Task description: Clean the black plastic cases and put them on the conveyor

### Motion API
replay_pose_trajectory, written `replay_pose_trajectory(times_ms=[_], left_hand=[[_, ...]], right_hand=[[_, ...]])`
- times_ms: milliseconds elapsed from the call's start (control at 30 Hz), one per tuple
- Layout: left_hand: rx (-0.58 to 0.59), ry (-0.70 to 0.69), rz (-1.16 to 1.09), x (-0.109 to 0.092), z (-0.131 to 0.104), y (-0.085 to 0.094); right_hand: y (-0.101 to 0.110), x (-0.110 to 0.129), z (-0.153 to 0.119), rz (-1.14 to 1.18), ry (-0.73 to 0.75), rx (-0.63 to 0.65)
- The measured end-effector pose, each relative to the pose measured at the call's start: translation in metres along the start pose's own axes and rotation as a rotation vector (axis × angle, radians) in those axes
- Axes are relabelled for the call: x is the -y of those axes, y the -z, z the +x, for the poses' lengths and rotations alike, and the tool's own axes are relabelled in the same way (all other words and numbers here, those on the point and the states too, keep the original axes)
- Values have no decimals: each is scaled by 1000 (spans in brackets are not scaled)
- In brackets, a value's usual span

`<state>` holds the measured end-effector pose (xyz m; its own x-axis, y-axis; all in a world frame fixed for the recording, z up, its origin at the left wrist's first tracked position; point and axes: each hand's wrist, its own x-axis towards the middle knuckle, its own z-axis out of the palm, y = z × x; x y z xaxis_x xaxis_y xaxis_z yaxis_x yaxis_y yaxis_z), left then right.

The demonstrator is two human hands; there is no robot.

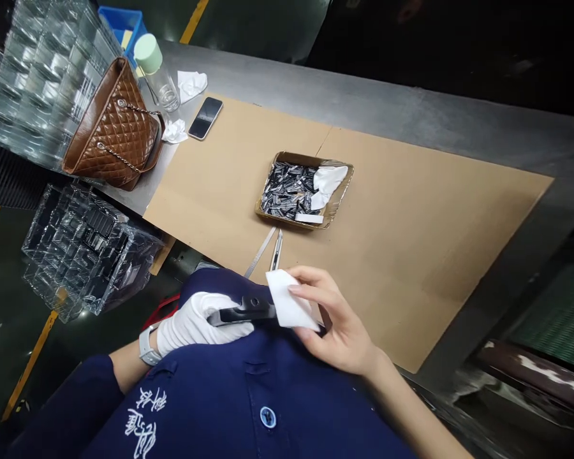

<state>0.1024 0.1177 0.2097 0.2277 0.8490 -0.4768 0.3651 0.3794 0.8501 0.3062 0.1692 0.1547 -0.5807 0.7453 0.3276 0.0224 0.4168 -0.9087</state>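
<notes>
My left hand, in a white glove, is closed around a black plastic part held close to my body. My bare right hand pinches a flat white pad between thumb and fingers, against the right end of the black part. Whether the pad is foam or folded cloth I cannot tell, and it hides that end of the part. Just beyond my hands a utility knife lies beside a thin metal strip on the cardboard.
A cardboard box holds many small dark pieces, a white cloth and a white block. Further left are a phone, crumpled tissues, a bottle and a brown quilted handbag. Plastic-wrapped trays stand at left.
</notes>
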Motion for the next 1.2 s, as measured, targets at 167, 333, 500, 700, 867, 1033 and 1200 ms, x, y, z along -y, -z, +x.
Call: replay_pose_trajectory(times_ms=[167, 333, 500, 700, 867, 1033, 1200], left_hand=[[112, 63, -9, 0, 2, 1], [24, 52, -89, 3, -4, 1], [-73, 103, -174, 11, -11, 0], [-71, 140, -194, 15, -14, 2], [-56, 134, -149, 4, -7, 1], [10, 133, -147, -12, 1, -2], [93, 200, -145, -16, 6, -5]], right_hand=[[-8, 8, 16, -17, 131, 15], [-12, 8, 24, -9, 117, -41], [-9, -5, 11, -100, 68, -65], [3, -16, -8, -8, -93, -190], [7, 4, 11, -13, 40, -70], [13, 12, 22, -153, 65, -20], [20, 18, 31, -257, 182, 45]])
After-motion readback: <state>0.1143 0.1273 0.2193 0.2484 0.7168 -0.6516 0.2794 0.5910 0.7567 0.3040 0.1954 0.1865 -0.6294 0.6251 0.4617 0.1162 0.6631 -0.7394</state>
